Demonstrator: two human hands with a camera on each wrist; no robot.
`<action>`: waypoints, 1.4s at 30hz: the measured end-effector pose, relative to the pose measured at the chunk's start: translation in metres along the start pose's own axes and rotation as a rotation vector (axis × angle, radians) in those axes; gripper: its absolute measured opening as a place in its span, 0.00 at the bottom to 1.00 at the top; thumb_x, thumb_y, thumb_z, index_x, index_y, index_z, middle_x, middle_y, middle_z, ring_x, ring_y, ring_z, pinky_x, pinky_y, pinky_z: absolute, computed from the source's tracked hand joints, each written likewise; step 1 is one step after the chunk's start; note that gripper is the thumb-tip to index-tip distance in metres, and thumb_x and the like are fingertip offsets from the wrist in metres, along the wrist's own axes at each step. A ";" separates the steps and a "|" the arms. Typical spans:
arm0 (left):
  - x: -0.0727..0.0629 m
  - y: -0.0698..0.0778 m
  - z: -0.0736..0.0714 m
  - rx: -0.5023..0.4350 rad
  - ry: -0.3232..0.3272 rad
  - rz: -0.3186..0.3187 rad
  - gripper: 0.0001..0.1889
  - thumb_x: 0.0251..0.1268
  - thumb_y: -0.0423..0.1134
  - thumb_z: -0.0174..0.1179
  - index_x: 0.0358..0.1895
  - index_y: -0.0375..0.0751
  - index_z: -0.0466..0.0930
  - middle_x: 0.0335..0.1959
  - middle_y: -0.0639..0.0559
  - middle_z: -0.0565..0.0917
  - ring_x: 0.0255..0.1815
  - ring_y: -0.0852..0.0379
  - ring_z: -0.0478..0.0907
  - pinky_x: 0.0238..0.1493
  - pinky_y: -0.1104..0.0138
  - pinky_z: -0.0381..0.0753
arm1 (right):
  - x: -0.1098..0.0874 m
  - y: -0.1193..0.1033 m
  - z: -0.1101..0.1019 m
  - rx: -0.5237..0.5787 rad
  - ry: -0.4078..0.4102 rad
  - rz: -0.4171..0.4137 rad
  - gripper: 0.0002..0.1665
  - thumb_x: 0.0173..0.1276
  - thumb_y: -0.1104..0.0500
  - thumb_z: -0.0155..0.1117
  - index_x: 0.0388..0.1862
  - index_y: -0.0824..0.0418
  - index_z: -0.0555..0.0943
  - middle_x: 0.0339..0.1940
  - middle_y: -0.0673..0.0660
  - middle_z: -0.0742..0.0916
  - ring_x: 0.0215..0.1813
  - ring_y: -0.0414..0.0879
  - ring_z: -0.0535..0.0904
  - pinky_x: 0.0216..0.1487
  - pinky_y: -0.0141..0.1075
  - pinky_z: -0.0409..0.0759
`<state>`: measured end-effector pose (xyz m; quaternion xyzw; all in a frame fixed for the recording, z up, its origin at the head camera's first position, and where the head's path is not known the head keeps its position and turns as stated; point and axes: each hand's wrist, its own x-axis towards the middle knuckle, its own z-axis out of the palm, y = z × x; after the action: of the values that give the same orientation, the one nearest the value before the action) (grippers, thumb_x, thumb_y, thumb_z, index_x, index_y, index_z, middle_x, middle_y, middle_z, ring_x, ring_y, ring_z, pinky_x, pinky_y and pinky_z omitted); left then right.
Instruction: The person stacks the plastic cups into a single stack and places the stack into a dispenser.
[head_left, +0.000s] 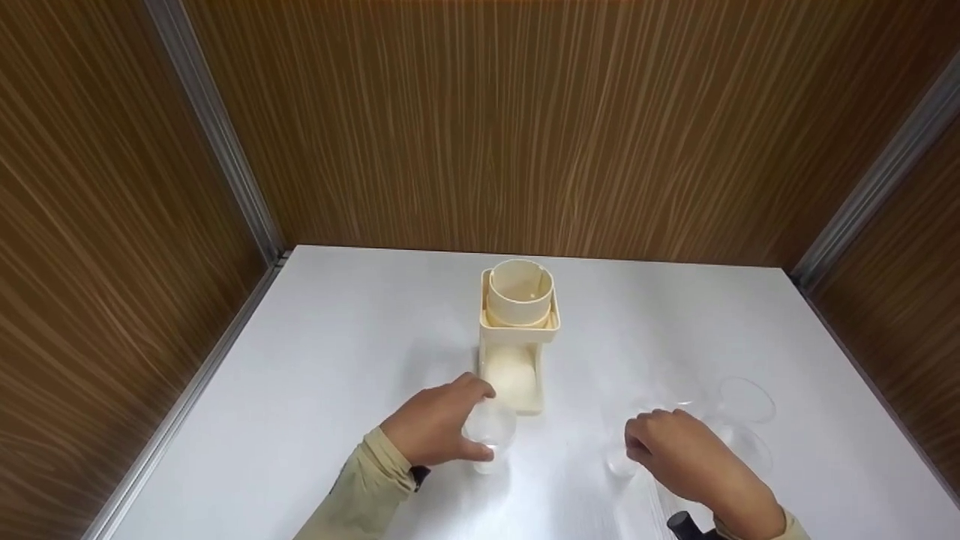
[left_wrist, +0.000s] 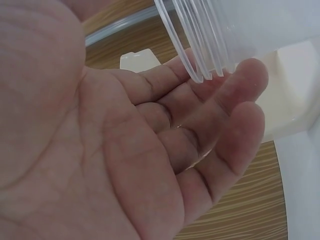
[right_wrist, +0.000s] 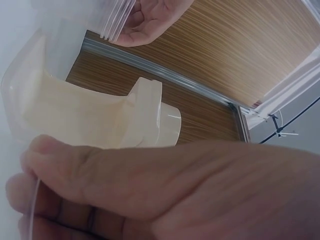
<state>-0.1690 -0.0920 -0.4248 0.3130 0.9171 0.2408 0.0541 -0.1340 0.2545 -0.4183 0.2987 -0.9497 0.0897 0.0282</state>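
Note:
My left hand (head_left: 439, 424) curves its fingers and thumb around a small stack of clear plastic cups (head_left: 490, 426) at the front foot of a cream plastic stand (head_left: 512, 379). Several nested rims (left_wrist: 200, 45) of these cups show beside the fingers in the left wrist view. To the right, my right hand (head_left: 679, 454) pinches a thin clear plastic piece (right_wrist: 34, 210) between thumb and fingers; most of it is hidden by the hand. A round cylinder (head_left: 520, 300) sits upright in the square top of the stand.
Clear round plastic pieces, among them a thin ring-like one (head_left: 765, 394), lie on the white table (head_left: 360, 337) beyond and right of my right hand. Wood-grain panels (head_left: 480, 127) enclose the table at the back and both sides.

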 end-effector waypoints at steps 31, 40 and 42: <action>0.004 0.006 0.001 0.005 -0.044 0.023 0.41 0.54 0.52 0.78 0.72 0.46 0.74 0.67 0.50 0.80 0.67 0.50 0.77 0.67 0.56 0.76 | 0.000 -0.002 -0.004 0.047 -0.046 0.108 0.18 0.64 0.65 0.71 0.21 0.49 0.74 0.20 0.39 0.72 0.24 0.34 0.63 0.26 0.32 0.66; 0.011 0.020 -0.001 0.049 -0.008 -0.046 0.48 0.48 0.68 0.75 0.69 0.42 0.76 0.61 0.47 0.83 0.58 0.46 0.81 0.56 0.53 0.81 | 0.000 -0.001 -0.004 0.069 -0.066 0.123 0.18 0.65 0.63 0.70 0.22 0.48 0.74 0.21 0.38 0.72 0.24 0.33 0.64 0.27 0.33 0.67; 0.011 0.024 -0.004 0.074 0.004 -0.085 0.51 0.44 0.69 0.76 0.68 0.40 0.76 0.58 0.46 0.84 0.55 0.44 0.81 0.52 0.52 0.82 | -0.001 -0.001 -0.006 0.098 -0.084 0.136 0.17 0.65 0.63 0.70 0.22 0.48 0.74 0.21 0.38 0.72 0.24 0.33 0.65 0.27 0.33 0.67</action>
<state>-0.1652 -0.0706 -0.4097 0.2750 0.9379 0.2049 0.0512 -0.1326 0.2556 -0.4128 0.2381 -0.9626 0.1254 -0.0325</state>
